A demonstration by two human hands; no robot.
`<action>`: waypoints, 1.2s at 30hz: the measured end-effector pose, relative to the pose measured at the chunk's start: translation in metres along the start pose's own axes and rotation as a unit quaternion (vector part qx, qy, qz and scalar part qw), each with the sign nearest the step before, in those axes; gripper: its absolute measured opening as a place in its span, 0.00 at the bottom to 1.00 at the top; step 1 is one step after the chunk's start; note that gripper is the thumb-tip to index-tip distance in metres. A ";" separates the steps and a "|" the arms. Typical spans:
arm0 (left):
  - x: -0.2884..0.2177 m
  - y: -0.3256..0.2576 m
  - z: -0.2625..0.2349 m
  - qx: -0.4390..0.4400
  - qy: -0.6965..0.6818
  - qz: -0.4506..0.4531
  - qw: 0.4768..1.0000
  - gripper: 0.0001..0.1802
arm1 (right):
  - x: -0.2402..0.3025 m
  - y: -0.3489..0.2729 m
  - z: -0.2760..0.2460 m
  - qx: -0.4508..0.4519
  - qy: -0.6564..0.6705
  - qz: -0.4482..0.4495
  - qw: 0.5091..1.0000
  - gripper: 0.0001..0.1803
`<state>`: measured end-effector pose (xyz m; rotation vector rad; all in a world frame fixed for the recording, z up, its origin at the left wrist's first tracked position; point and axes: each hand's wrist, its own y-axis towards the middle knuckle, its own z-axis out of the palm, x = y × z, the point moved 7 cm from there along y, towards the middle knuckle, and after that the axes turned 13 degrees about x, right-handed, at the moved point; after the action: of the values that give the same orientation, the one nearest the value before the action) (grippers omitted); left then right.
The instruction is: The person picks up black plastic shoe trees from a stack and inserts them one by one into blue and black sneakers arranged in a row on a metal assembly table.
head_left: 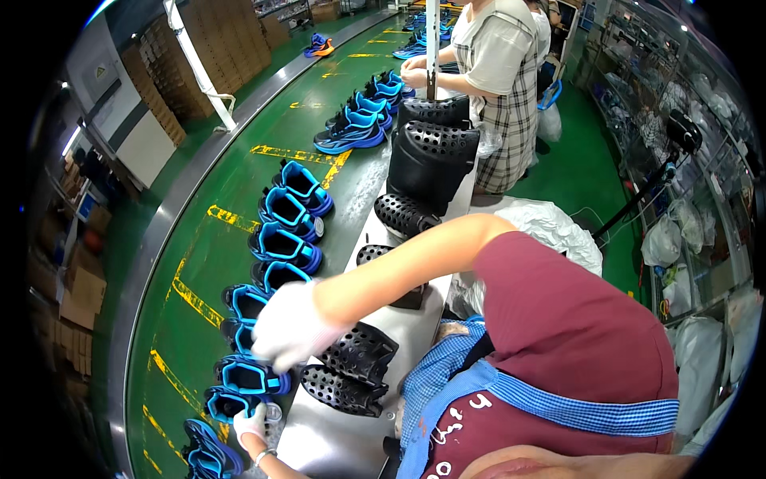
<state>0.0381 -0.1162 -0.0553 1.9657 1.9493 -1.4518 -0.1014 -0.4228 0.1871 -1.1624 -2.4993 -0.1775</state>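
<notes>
A row of blue and black sneakers (283, 242) stands along the green conveyor belt, their light-blue-lined openings facing up. My right hand (291, 326), in a white glove, reaches across the metal ledge and hangs over the middle of the row. Its fingers bend downward and are blurred, so what they touch is hidden. Lower down, my left hand (250, 423), also gloved and with a bracelet at the wrist, is closed on the heel edge of a sneaker (227, 405). Beside my right forearm, black perforated shoe-shaped forms (343, 389) lie on the metal ledge (311, 443).
More black perforated forms (435, 148) stand farther along the ledge. Beyond them a co-worker (503, 88) stands by the belt, hands raised near a white post (432, 48). Sneakers (351, 128) continue up the belt. White plastic bags (550, 231) lie on the right.
</notes>
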 end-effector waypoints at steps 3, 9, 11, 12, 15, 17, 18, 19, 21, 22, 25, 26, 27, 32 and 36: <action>0.024 0.012 -0.029 -0.019 0.134 -0.006 0.991 0.23 | -0.050 -0.104 -0.009 -0.017 0.024 0.141 0.990 0.18; 0.088 0.047 -0.053 -0.055 0.162 0.037 0.985 0.27 | -0.078 -0.243 0.001 -0.154 0.089 0.299 0.938 0.17; 0.068 0.043 -0.038 0.012 0.149 -0.004 0.989 0.23 | -0.078 -0.259 0.012 -0.162 0.096 0.327 0.926 0.17; 0.045 0.027 -0.029 0.065 0.126 -0.046 0.989 0.24 | -0.077 -0.262 0.013 -0.171 0.086 0.340 0.921 0.16; 0.028 0.013 -0.031 -0.001 0.150 -0.039 0.988 0.18 | -0.076 -0.272 0.019 -0.203 0.067 0.364 0.906 0.14; 0.046 0.034 -0.057 -0.067 0.348 0.034 0.934 0.21 | -0.080 -0.280 0.020 -0.255 0.028 0.361 0.897 0.12; 0.067 0.039 -0.061 -0.053 0.300 -0.024 0.952 0.22 | -0.080 -0.284 0.020 -0.278 0.008 0.369 0.887 0.11; 0.043 0.043 -0.045 -0.016 0.275 -0.057 0.960 0.25 | -0.077 -0.295 0.021 -0.282 0.002 0.397 0.874 0.09; -0.024 0.015 -0.028 -0.026 0.278 -0.072 0.958 0.30 | -0.071 -0.310 0.018 -0.297 0.002 0.453 0.840 0.08; -0.032 -0.009 -0.031 -0.070 0.298 -0.069 0.950 0.31 | -0.075 -0.304 0.020 -0.293 0.009 0.441 0.848 0.08; -0.035 -0.044 -0.039 -0.186 0.347 0.018 0.919 0.32 | -0.083 -0.288 0.032 -0.286 -0.006 0.421 0.861 0.10; -0.046 -0.065 -0.035 -0.246 0.348 0.050 0.903 0.31 | -0.087 -0.280 0.036 -0.280 0.003 0.406 0.870 0.10; -0.055 -0.078 -0.031 -0.287 0.337 0.096 0.891 0.30 | -0.086 -0.277 0.032 -0.289 -0.041 0.402 0.868 0.11; -0.111 -0.089 0.015 -0.213 0.267 0.198 0.919 0.27 | -0.111 -0.283 0.038 -0.271 -0.120 0.464 0.834 0.19; -0.085 -0.059 0.038 -0.087 0.104 0.085 0.987 0.34 | -0.138 -0.290 0.057 -0.243 -0.035 0.490 0.836 0.22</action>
<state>-0.0127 -0.1917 0.0070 2.2154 1.8517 -1.0379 -0.2563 -0.6938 0.0943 -2.5146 -1.6117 -0.4914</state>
